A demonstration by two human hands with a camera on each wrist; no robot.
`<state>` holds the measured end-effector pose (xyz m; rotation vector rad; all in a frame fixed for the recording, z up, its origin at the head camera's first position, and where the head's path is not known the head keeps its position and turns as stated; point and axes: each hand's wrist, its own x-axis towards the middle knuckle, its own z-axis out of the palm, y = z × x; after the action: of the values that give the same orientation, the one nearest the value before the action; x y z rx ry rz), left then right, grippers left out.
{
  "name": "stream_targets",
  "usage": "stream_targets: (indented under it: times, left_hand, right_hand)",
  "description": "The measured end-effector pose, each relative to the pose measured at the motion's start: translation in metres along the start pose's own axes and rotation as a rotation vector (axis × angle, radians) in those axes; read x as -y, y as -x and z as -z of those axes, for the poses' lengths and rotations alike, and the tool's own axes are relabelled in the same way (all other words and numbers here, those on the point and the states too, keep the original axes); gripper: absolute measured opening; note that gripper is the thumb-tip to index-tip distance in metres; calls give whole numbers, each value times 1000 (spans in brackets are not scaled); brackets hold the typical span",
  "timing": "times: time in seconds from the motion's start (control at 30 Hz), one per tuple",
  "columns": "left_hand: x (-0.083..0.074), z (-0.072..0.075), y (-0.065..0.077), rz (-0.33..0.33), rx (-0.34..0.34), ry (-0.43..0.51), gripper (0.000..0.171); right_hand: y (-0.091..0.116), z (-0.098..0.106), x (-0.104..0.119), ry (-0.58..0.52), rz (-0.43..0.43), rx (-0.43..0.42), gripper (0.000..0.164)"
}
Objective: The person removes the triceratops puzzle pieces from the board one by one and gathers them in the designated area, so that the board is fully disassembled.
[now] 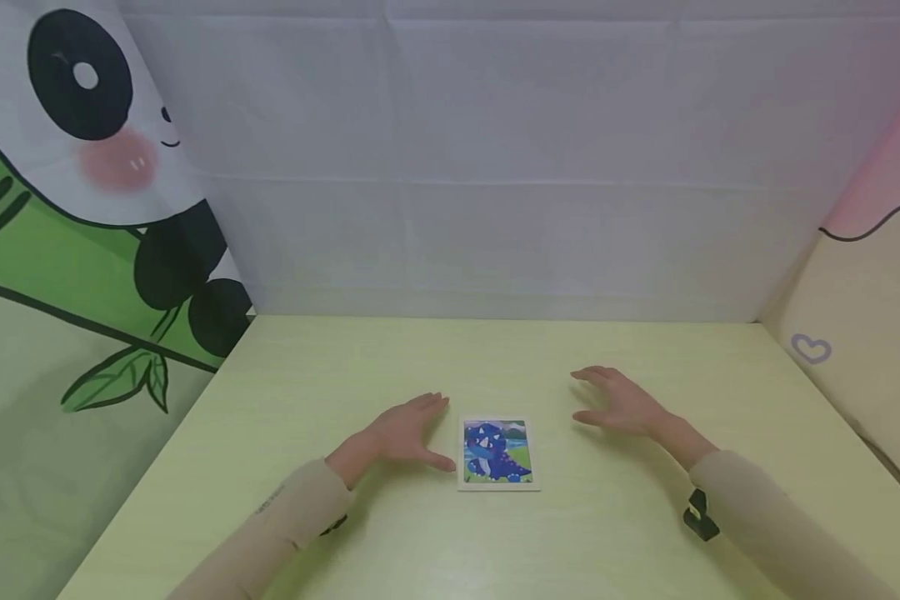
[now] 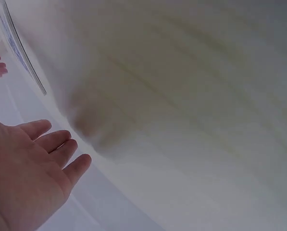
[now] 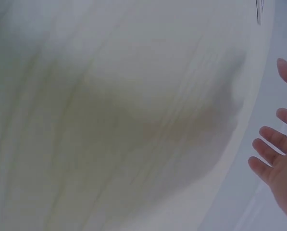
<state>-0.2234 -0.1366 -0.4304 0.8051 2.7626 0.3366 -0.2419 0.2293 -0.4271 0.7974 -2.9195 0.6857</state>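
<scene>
A small, nearly square picture board (image 1: 498,452) lies flat on the table between my hands. It has a pale frame and shows a blue cartoon dinosaur with a green and blue background. My left hand (image 1: 408,432) is just left of the board, fingers extended and thumb spread toward its edge, holding nothing. Farther off on the right, my right hand (image 1: 621,402) hovers with its fingers spread, also holding nothing. In the left wrist view the board (image 2: 23,53) appears edge-on at the upper left, beyond the open palm (image 2: 28,178). The right wrist view shows relaxed fingers (image 3: 273,139) over the table.
The pale yellow wooden table (image 1: 390,550) reaches back to a creased white cloth (image 1: 495,167). A printed panda and bamboo cloth (image 1: 120,183) hangs on the left. On the right is a pink and cream cloth (image 1: 862,275) with a heart. Dark straps (image 1: 699,515) show at the wrists.
</scene>
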Motion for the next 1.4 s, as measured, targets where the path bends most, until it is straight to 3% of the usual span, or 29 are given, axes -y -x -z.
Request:
stream_targets:
  times: [0.17,0.63,0.9,1.13,1.4]
  left_hand:
    - [-11,-3,0,-39,36,-36,110]
    - [-21,-7,1,-44,86,-96,119]
    - [-22,-7,1,-31,90,-85,116]
    - [-20,-8,0,-41,84,-76,116]
    - [-21,-7,1,-42,84,-75,116]
  right_hand:
    - [-8,-10,13,-61,13,13,61]
    - [-38,-39,56,-249,64,79,52]
    - [-53,-51,80,-285,96,118,41]
    - [-62,-66,86,-303,144,136,31]
    - [-66,-73,94,-275,113,176,26]
